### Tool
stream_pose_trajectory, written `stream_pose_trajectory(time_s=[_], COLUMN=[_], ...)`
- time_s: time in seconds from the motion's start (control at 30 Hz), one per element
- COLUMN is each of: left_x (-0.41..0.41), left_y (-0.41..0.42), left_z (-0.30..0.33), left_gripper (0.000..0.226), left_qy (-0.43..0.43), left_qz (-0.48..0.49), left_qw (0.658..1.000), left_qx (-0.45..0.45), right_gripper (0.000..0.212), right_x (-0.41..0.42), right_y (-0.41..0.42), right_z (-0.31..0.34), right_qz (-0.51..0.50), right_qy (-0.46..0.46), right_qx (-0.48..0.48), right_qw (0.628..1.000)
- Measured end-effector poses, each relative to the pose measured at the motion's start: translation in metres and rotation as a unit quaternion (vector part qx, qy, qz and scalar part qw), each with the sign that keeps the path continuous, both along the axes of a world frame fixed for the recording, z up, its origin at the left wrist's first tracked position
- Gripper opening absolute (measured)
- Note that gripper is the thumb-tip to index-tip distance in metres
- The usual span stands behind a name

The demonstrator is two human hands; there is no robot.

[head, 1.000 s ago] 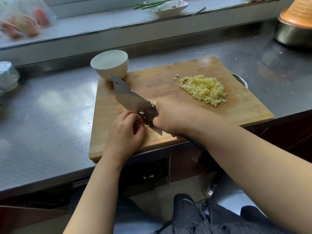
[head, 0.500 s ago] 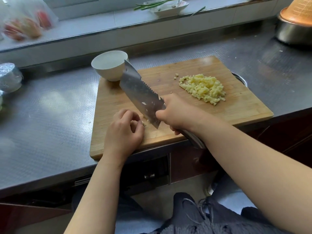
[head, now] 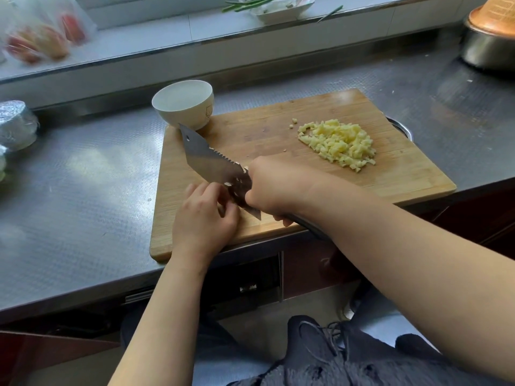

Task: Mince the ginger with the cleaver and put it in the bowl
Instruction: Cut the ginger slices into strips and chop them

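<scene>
**Cleaver down on the board, ginger heaped to the right**

Head view. Brushed steel countertop (head: 83,190), dimpled and glaring with window light, ending in a near edge above dark cabinet fronts. Behind it a raised tiled sill (head: 156,37): blurred plastic bag of reddish produce (head: 41,37) at far left, shallow white dish with green stalks (head: 281,8) at centre. Metal pot with an orange lid (head: 490,43) at far right of the counter; foil-wrapped shapes (head: 15,125) at the left edge. Wooden cutting board (head: 278,135) set at a slight angle, its near left corner level with the counter's front edge.

White bowl (head: 185,103) upright at the board's far left corner, nothing visible inside. Pile of minced ginger (head: 338,143) on the right half of the board, pale yellow, a few stray bits to its left.

Cleaver (head: 214,165) with long axis running diagonally: tip toward the bowl, up and left; handle toward the near right. Toothed spine facing away, cutting edge down toward the board, pale ginger flecks stuck to the blade's flat.

Right hand (head: 278,190) wrapped round the handle just behind the blade, fingers curled tight. Left hand (head: 204,218) on the board just beside the blade, fingers bent with the tips tucked toward the steel; whatever sits beneath them hidden, so no telling whether anything is pinched.
</scene>
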State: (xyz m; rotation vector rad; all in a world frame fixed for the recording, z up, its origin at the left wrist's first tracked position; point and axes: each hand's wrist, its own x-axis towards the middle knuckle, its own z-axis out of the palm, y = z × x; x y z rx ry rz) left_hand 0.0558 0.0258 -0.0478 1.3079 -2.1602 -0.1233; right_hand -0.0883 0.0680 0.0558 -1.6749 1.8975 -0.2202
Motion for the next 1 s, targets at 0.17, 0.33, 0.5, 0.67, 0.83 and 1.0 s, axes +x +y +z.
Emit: stream_pose_trajectory(time_s=[0.17,0.33,0.5,0.67,0.83,1.0], left_x=[-0.001,-0.001,-0.014,-0.020,-0.016,-0.021], left_y=[0.002,0.006,0.010,0.014,0.013,0.009], left_z=[0.002,0.007,0.012,0.006,0.013,0.025], left_gripper=[0.008,0.006,0.057,0.067,0.060,0.060], left_qy=[0.011,0.063,-0.047,-0.092,-0.059,-0.071], left_qz=[0.012,0.016,-0.031,-0.048,-0.049,-0.080], left_qw=[1.000,0.998,0.997,0.994,0.996,0.993], left_qx=[0.011,0.014,-0.055,-0.045,-0.043,-0.039], right_gripper=[0.013,0.014,0.013,0.010,0.012,0.009], right_x=[0.002,-0.024,-0.039,-0.047,-0.059,-0.055], right_y=[-0.005,-0.004,0.000,0.002,0.000,0.001], right_z=[-0.011,-0.023,-0.020,-0.015,-0.008,-0.006], right_qz=[-0.020,-0.096,-0.110,-0.133,-0.172,-0.146], right_qy=[-0.041,-0.207,-0.253,-0.301,-0.345,-0.341], right_qx=[-0.014,-0.012,-0.014,-0.053,-0.077,-0.073], right_qw=[0.999,0.974,0.961,0.943,0.919,0.926])
